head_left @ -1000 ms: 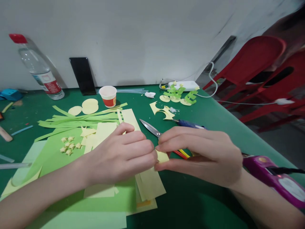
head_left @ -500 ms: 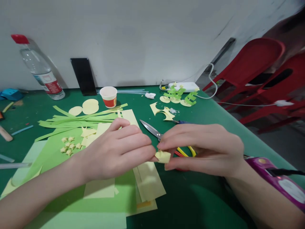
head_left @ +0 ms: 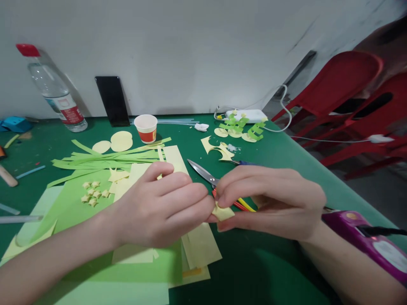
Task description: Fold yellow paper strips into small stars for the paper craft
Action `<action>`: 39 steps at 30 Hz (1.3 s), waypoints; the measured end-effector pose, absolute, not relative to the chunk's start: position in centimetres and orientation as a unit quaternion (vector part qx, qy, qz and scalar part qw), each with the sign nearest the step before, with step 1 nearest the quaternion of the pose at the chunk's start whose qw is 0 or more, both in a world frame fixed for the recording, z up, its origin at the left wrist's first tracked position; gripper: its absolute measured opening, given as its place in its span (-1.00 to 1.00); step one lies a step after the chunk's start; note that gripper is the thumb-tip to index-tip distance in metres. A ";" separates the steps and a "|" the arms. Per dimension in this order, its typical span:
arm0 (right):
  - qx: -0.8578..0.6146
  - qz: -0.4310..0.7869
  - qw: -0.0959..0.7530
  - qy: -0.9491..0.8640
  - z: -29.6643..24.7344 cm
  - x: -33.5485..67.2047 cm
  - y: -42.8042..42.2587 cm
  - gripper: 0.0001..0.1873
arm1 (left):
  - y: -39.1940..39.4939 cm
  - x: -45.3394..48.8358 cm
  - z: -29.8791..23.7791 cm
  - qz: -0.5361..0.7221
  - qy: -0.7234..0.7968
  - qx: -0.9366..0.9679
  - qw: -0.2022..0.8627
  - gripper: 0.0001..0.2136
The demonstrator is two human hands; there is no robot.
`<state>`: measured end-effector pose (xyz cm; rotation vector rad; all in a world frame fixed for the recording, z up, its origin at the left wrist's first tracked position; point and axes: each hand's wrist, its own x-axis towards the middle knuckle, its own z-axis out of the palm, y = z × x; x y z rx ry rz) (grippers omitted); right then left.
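Note:
A small folded piece of pale yellow paper [head_left: 224,212] is pinched where my two hands meet. My left hand [head_left: 165,203] is closed, its fingertips on the paper's left side and partly hidden behind the knuckles. My right hand [head_left: 273,201] grips the paper between thumb and fingers from the right. Just behind the hands lie scissors [head_left: 203,173] with red and yellow handles, half covered by my right hand. Several small yellow paper stars [head_left: 93,193] rest on green paper sheets [head_left: 79,218] to the left.
Green paper strips [head_left: 111,160], yellow paper circles [head_left: 121,141] and a paper cup [head_left: 146,128] stand farther back. A bottle [head_left: 60,95] and a black phone [head_left: 112,101] lean against the wall. Green paper curls [head_left: 235,123] sit by a white power strip [head_left: 248,115]. Red chairs [head_left: 337,84] are at right.
Both hands have shifted slightly, the left one a little right and down. The folded paper has turned and moved slightly right between the fingers, still held.

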<state>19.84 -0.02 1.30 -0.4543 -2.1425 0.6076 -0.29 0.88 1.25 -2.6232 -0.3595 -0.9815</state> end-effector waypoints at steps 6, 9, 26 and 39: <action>-0.207 0.305 0.431 -0.823 1.0 19.6 0.0 -0.81 | 0.8 -0.3 1.2 -0.343 -0.130 -0.916 0.165 -0.82; -0.212 0.344 0.442 -0.801 0.7 19.5 0.0 -0.79 | 1.0 -0.4 0.9 -0.346 -0.114 -0.920 0.141 -0.86; -0.229 0.591 0.424 -0.647 0.4 18.6 -0.3 -0.81 | 1.0 -0.3 0.6 -0.388 -0.110 -0.914 0.032 -0.89; -0.175 0.719 0.395 -0.545 0.4 18.8 0.2 -0.75 | 1.5 -0.4 1.1 -0.378 -0.157 -0.909 0.079 -0.85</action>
